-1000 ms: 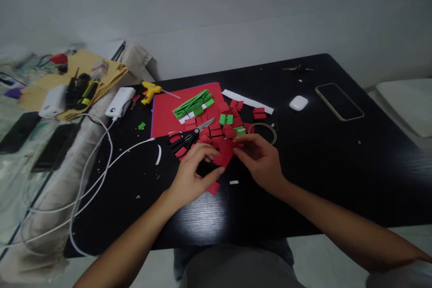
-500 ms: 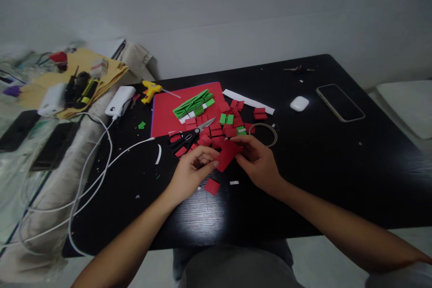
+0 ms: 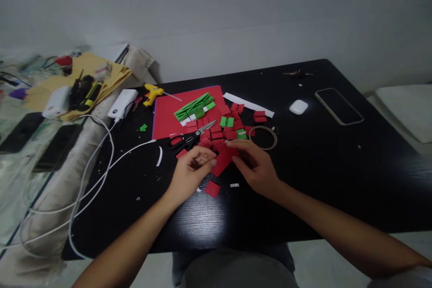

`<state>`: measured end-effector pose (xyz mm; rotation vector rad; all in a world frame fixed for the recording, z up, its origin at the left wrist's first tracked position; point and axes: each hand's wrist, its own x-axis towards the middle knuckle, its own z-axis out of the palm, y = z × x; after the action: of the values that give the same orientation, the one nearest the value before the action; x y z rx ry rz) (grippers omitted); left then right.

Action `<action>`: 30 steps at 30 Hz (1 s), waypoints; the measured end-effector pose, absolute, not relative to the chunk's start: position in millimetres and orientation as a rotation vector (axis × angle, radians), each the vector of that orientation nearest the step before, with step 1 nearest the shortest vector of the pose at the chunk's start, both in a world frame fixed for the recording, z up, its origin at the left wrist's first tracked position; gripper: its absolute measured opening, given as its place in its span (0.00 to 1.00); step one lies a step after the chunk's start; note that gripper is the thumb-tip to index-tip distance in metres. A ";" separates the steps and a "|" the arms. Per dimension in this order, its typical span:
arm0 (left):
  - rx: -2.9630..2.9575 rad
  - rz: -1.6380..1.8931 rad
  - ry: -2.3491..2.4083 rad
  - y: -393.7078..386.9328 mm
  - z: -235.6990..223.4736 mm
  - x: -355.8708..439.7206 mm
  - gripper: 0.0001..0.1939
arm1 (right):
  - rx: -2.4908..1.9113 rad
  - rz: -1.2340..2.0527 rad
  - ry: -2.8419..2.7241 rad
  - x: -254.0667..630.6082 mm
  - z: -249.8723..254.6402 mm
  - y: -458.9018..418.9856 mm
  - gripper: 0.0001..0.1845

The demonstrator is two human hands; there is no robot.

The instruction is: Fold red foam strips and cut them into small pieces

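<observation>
Between my hands is a small piece of red paper, tilted, with one corner pointing down toward me. My left hand has its fingers curled and its thumb at the paper's left edge. My right hand grips the right side, thumb below and index finger along the top. Just beyond lies a pile of folded red paper pieces, with a few green ones. Black-handled scissors rest open on that pile. A single folded red piece lies nearer to me.
A red sheet carries folded green strips. Around it are a yellow glue gun, a white paper strip and a tape roll. A phone and white earbud case lie right; white cables cross the left.
The red paper has turned and dropped slightly between my hands, its lower corner shifting left. My right fingers have moved a little left across it.
</observation>
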<state>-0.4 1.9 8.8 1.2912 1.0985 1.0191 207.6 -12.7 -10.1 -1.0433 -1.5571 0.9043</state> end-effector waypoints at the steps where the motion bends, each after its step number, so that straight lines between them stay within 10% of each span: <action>1: 1.304 1.015 1.103 1.8 8.9 -0.8 0.06 | -1.065 0.926 -1.531 206.5 -10.9 -12.2 0.17; 30: 2.144 1.022 1.063 -2.6 -0.3 -9.7 0.13 | -1.136 1.116 -1.409 201.2 -14.8 -14.0 0.19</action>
<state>-9.7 -2.6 -0.3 2.1438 1.0627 1.0217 201.2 -14.0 -14.8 -1.1362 -1.4088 1.1164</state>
